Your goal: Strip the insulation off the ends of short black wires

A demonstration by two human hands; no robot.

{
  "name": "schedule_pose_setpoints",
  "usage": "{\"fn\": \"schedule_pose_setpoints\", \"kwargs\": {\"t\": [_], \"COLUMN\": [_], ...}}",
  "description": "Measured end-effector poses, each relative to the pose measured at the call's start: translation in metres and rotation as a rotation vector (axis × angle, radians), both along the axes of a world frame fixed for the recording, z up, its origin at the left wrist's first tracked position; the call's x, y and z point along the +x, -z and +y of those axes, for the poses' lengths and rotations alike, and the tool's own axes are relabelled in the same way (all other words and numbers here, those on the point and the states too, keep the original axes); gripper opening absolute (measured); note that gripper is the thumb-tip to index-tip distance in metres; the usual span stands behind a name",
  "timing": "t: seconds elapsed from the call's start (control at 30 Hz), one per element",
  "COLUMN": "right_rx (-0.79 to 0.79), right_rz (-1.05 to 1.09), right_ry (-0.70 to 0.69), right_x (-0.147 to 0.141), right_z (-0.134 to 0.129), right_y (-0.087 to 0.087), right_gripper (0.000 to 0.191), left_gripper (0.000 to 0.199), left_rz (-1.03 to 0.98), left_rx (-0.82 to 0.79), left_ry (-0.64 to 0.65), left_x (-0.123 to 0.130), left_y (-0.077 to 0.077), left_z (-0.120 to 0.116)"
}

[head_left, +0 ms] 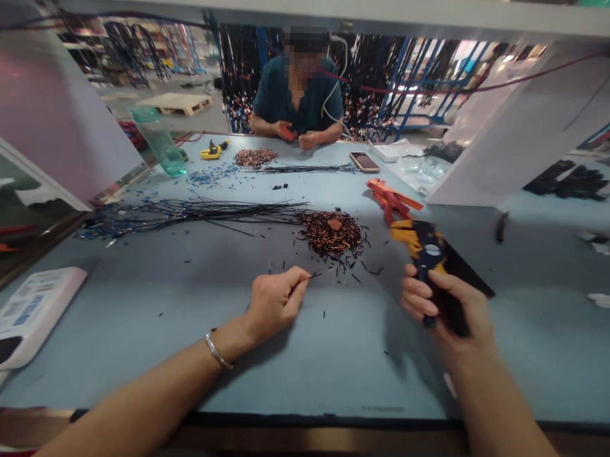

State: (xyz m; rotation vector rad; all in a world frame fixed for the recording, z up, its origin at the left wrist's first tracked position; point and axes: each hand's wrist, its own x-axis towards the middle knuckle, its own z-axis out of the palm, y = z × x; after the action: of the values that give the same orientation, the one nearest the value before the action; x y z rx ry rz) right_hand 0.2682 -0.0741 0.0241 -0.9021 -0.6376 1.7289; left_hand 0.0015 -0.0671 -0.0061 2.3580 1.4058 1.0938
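Note:
My left hand [277, 297] is closed in a pinch just above the table, with a short end of thin black wire [316, 275] sticking out past the fingertips. A small blue tip [270, 267] shows just behind that hand; whether it belongs to the same wire is unclear. Wrapped round the handles of a yellow and black wire stripper [427, 249] is my right hand [457, 307]; the tool is held up, its head pointing away from me. Beyond my left hand lies a heap of copper and black wire scraps [329, 237]. Black wires with blue ends [205, 213] stretch leftward from it.
Red-handled pliers [390, 199] lie beyond the stripper. Across the table [259, 380] a person [297, 98] sits, near a phone [365, 162], a second scrap heap [256, 157] and a yellow tool [214, 150]. A green bottle [160, 143] and a white device [29, 319] stand left.

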Motion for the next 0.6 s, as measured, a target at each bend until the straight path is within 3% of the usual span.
{"fn": "schedule_pose_setpoints", "kwargs": {"t": [0.07,0.2,0.27,0.4,0.6], "right_rx": [0.022,0.066,0.147,0.245,0.295], "right_rz": [-0.044,-0.22,-0.334,-0.458,-0.457], "right_ry": [0.032,-0.233,-0.295,-0.328,-0.329], "right_x": [0.004,-0.009,-0.017,-0.019,-0.013], "right_z": [0.001,-0.002,-0.004,-0.005,-0.004], "right_y": [-0.001,0.003,0.006,0.009,0.011], "right_gripper": [0.013,0.028,0.035,0.037,0.039], "left_gripper": [0.021,0.02,0.02,0.019,0.019], "left_rz": [-0.035,-0.09,-0.117,-0.171,-0.221], "left_rx": [-0.024,-0.056,-0.068,-0.096,-0.118], "left_ry": [-0.026,-0.023,-0.034,-0.055,-0.067], "left_x": [0.001,0.006,0.006,0.005,0.004], "left_y": [0.001,0.002,0.003,0.004,-0.001], "left_z": [0.0,0.002,0.002,0.002,0.004]}}
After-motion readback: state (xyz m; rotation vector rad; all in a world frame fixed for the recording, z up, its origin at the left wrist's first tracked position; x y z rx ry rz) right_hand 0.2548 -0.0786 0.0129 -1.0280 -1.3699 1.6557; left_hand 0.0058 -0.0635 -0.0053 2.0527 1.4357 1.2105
